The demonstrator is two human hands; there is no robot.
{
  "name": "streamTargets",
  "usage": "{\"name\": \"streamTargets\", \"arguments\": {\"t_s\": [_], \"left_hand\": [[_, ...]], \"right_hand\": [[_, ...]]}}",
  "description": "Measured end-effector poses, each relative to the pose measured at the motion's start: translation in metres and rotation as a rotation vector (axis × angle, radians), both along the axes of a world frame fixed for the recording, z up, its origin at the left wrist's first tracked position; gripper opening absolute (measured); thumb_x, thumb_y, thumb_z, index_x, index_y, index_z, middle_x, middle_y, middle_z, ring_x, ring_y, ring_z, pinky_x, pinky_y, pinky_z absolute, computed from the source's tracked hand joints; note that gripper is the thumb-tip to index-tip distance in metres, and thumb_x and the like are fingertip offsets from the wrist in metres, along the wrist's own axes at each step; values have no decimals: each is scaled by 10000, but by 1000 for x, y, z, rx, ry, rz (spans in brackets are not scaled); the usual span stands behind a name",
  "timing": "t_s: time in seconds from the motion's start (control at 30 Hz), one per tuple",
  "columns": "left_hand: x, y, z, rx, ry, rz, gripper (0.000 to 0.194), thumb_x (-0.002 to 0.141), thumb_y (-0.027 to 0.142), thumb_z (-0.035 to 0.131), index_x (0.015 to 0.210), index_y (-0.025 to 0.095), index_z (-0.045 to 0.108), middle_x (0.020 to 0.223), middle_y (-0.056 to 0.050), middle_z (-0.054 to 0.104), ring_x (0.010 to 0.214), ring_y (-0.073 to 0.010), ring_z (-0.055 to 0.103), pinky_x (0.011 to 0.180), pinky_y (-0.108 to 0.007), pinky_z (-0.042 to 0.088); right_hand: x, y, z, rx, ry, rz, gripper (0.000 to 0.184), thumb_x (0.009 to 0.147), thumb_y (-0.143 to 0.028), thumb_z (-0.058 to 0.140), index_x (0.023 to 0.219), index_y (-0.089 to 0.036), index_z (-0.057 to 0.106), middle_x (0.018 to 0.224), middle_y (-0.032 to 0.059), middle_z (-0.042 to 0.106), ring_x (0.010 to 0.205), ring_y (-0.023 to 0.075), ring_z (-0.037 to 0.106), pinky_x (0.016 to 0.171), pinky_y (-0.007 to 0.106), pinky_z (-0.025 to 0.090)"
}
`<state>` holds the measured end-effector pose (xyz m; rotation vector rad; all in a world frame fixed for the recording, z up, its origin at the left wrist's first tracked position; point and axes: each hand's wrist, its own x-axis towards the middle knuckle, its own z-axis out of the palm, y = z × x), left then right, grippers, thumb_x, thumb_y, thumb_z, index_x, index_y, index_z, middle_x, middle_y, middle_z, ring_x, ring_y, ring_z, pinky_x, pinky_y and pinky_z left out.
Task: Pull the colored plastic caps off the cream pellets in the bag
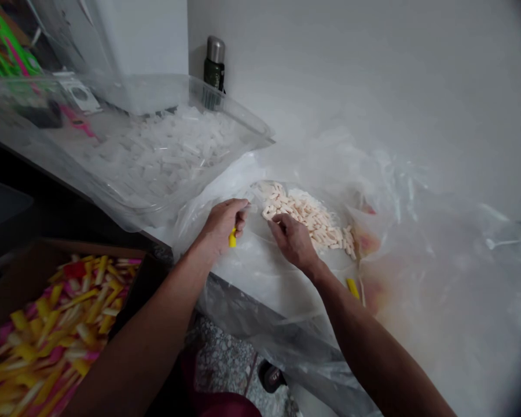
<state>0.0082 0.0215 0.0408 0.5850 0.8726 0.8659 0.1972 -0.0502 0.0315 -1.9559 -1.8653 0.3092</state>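
Observation:
My left hand (224,225) is closed around a small yellow piece (233,238), its fingertips touching a clear strip near the plastic sheet. My right hand (292,237) reaches into a pile of small cream-white pieces (316,220) lying on the clear plastic bag (264,272); its fingers are pinched at the pile's near edge, and what they pinch is too small to name. Another yellow piece (353,288) lies on the plastic beside my right forearm.
A large clear bin (243,116) of white translucent pieces stands at the left. Lower left, a cardboard box (47,249) holds several yellow and pink pieces. A dark green flask (214,65) stands by the wall. Crumpled clear plastic (438,243) covers the right side.

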Motion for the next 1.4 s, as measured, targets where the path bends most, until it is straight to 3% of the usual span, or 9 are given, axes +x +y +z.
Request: {"name": "streamTargets", "arguments": {"t_s": [0.2,0.37,0.53,0.8,0.9,1.07,1.13,1.3,1.4], "left_hand": [[4,-6,-1,50,65,-91,180,874,240,707,746,171,601,613,40,517,396,-45,383,355,-179,265],[8,-9,-10,149,104,-100,233,857,257,768,696,182,617,583,40,517,374,-46,371,358,-193,249],[11,-14,-12,266,139,-191,250,875,253,773,675,176,643,548,36,505,366,-43,364,358,-201,230],[18,-20,-9,36,-117,-261,253,831,329,823,783,150,652,690,2,579,438,-40,398,360,-174,242],[21,-21,-8,-23,-136,-224,249,831,313,826,812,148,640,693,14,572,438,-36,404,363,-162,254],[22,-21,-7,-58,-130,-163,220,886,265,763,790,154,598,685,24,556,424,-33,404,359,-154,244],[22,-21,-8,-60,-134,-175,214,899,260,747,789,154,596,691,20,562,427,-33,410,359,-152,247],[24,-22,-11,-59,-158,-215,205,887,274,763,816,158,610,699,17,563,425,-35,403,353,-151,238],[25,-22,-12,-51,-163,-216,198,894,277,753,820,158,613,696,17,560,424,-36,405,350,-150,250]], "right_hand": [[1,-16,42,72,-74,168,239,1064,-399,544,1022,-197,664,848,50,710,690,162,585,681,288,392],[-3,-23,55,-14,-211,162,213,1054,-364,550,1042,-201,686,971,81,737,769,185,624,719,306,397],[-4,-25,52,-24,-87,193,207,1042,-374,570,1041,-204,688,892,56,704,724,168,578,716,303,402],[-10,-22,30,4,838,-179,433,970,-655,628,1032,-228,653,755,-20,534,597,115,437,549,244,384],[-2,-26,18,29,700,-202,408,974,-627,628,969,-220,651,733,-15,547,613,128,457,574,258,398],[11,-40,0,-72,151,49,247,976,-435,623,942,-200,690,821,38,652,741,171,552,725,309,436],[14,-43,-5,-79,208,0,264,960,-451,638,1000,-195,691,806,28,634,727,170,542,709,308,433],[21,-44,3,-96,816,-301,379,920,-597,678,898,-223,622,705,-30,510,606,141,449,577,279,402],[23,-48,11,-106,752,-273,406,908,-624,700,915,-223,645,713,-27,519,613,140,443,572,277,383]]}}
